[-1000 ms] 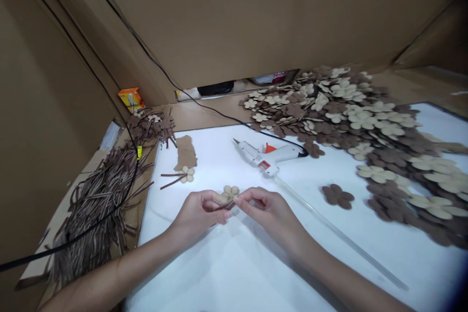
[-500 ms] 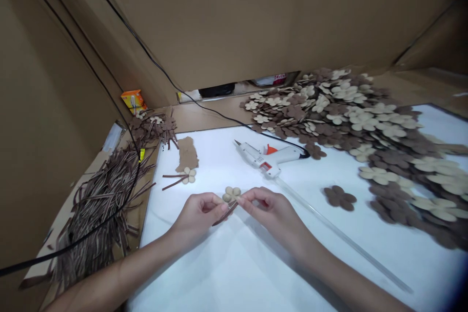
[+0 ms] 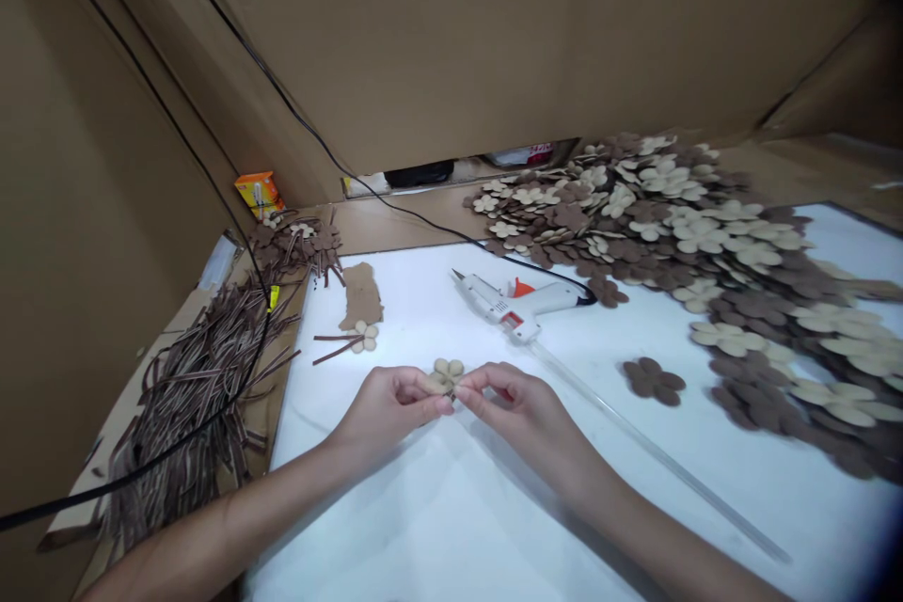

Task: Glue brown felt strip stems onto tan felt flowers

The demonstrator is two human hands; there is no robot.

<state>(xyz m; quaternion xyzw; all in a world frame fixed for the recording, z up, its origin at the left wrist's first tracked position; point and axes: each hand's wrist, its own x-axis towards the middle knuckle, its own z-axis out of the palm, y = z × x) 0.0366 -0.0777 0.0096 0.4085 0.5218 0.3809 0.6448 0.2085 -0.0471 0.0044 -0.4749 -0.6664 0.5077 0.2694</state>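
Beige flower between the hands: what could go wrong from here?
The left hand and right hand pinch the beige flower near its lower side, so it might slip or bend. The translucent glue stick runs beside the right forearm; a sweep could jolt the white glue gun, whose nozzle may be hot.

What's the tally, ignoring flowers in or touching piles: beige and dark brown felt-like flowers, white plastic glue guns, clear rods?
Beige felt-like flowers: 2 (one between left hand and right hand, one lying)
Dark brown felt-like flowers: 1
White plastic glue guns: 1
Clear rods: 1
Total: 5
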